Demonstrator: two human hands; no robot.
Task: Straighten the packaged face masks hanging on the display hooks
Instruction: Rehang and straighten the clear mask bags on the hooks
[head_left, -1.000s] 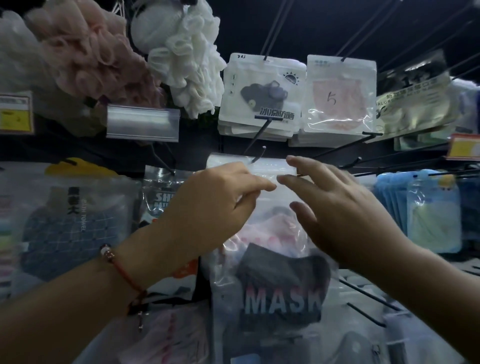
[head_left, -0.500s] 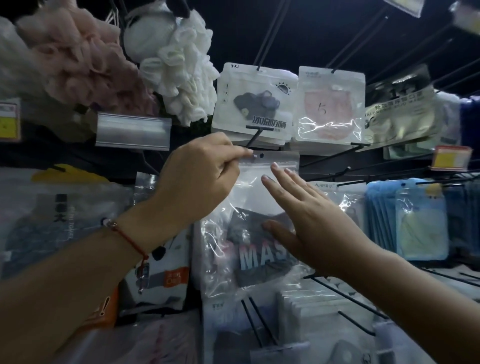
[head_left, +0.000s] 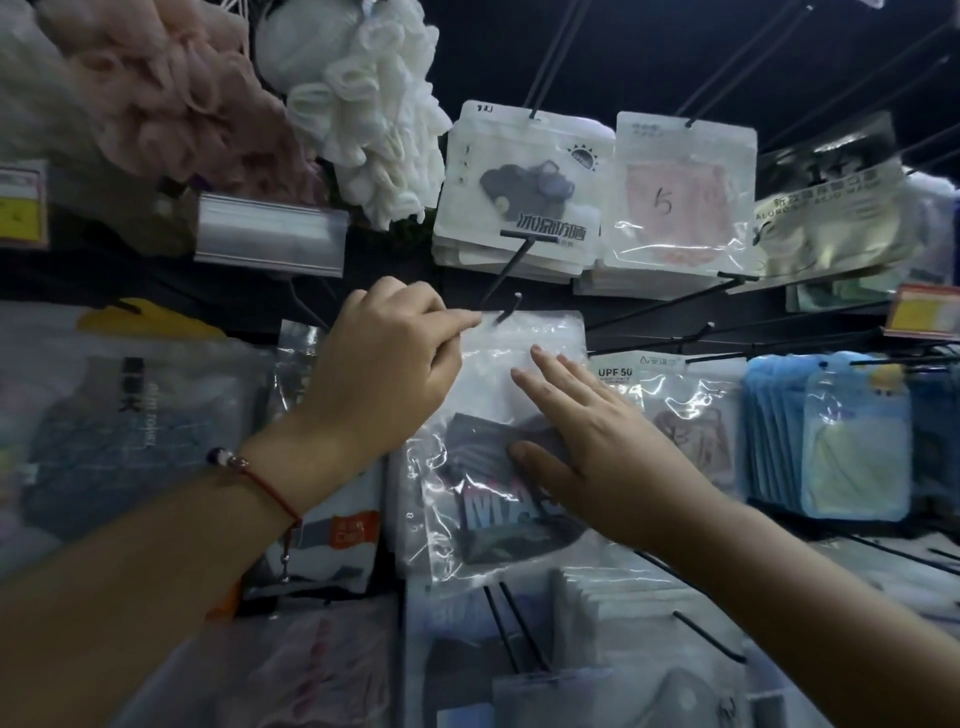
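1. the left hand (head_left: 382, 364) has its fingers curled, thumb and forefinger pinching the top left corner of a clear mask packet (head_left: 498, 452), right by the packet's hanging hole.
2. the right hand (head_left: 587, 447) lies flat with straight, spread fingers pressed on the front of the same packet, its thumb on the dark mask inside.
3. the packet hangs at its top edge from the tip of a black display hook (head_left: 506, 312); it holds a dark mask with pale block letters, partly hidden by the right hand.
4. a red cord bracelet (head_left: 260, 480) with beads circles the left wrist.
5. just right of the packet hangs another clear packet marked upf 50 (head_left: 615, 373), and further right a row of blue packets (head_left: 831, 441).
6. above, a white packet with a dark mask picture (head_left: 524, 187) hangs beside a packet with a pink mask (head_left: 680, 202) marked with a handwritten 5.
7. at upper left hang a white bath puff (head_left: 363, 114) and a pink bath puff (head_left: 171, 98), with a clear price tag holder (head_left: 270, 241) below them.
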